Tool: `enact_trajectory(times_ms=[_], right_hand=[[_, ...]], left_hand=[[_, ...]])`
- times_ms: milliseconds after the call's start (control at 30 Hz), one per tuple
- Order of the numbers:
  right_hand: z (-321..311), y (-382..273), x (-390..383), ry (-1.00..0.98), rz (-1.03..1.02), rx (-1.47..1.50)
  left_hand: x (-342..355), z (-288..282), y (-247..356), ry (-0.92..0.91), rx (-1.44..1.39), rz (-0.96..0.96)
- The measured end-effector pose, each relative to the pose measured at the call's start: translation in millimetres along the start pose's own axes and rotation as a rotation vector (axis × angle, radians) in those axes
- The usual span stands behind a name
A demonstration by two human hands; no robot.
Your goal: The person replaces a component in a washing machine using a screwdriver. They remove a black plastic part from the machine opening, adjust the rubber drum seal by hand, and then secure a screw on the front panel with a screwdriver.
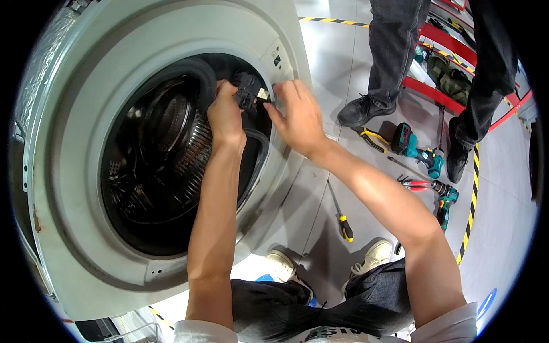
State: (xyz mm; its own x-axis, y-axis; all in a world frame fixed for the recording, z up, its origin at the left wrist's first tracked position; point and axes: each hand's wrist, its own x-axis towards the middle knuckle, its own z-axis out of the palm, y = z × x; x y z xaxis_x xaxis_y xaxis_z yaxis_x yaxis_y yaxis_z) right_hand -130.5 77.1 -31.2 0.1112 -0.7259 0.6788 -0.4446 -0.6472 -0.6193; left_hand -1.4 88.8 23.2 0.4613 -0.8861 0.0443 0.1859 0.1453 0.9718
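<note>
At the right side of the washing machine's round opening, my left hand point(226, 117) is closed on a black plastic door lock point(247, 90). A small pale connector or label point(263, 94) shows at the lock's right side. My right hand point(297, 111) is at the opening's right rim, thumb and forefinger apart; the thumb tip comes close to the lock. Whether it touches the lock or a wire there I cannot tell. The dark rubber door seal point(207, 80) is pulled away from the front panel point(74, 171) beside my left hand. Inside, the metal drum point(189, 151) shows.
A yellow-and-black screwdriver point(345, 227) lies on the tiled floor. Further right are a teal cordless drill point(412, 146), another drill point(446, 200), yellow-handled pliers point(374, 139) and red-handled pliers point(416, 184). Another person's legs point(394, 51) stand beside a red rack point(446, 43).
</note>
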Motion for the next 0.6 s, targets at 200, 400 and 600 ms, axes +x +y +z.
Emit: enact_trajectory(times_ms=[200, 400, 600], right_hand=[[4, -2, 7, 0.083, -0.229, -0.094], [4, -33, 4, -0.001, -0.213, -0.078], [13, -42, 7, -0.067, -0.148, -0.207]], left_hand=[[-6, 5, -4, 0.096, 0.156, 0.046], [-6, 1, 0, 0.01, 0.123, 0.008], [-3, -9, 1, -0.131, 0.254, 0.021]])
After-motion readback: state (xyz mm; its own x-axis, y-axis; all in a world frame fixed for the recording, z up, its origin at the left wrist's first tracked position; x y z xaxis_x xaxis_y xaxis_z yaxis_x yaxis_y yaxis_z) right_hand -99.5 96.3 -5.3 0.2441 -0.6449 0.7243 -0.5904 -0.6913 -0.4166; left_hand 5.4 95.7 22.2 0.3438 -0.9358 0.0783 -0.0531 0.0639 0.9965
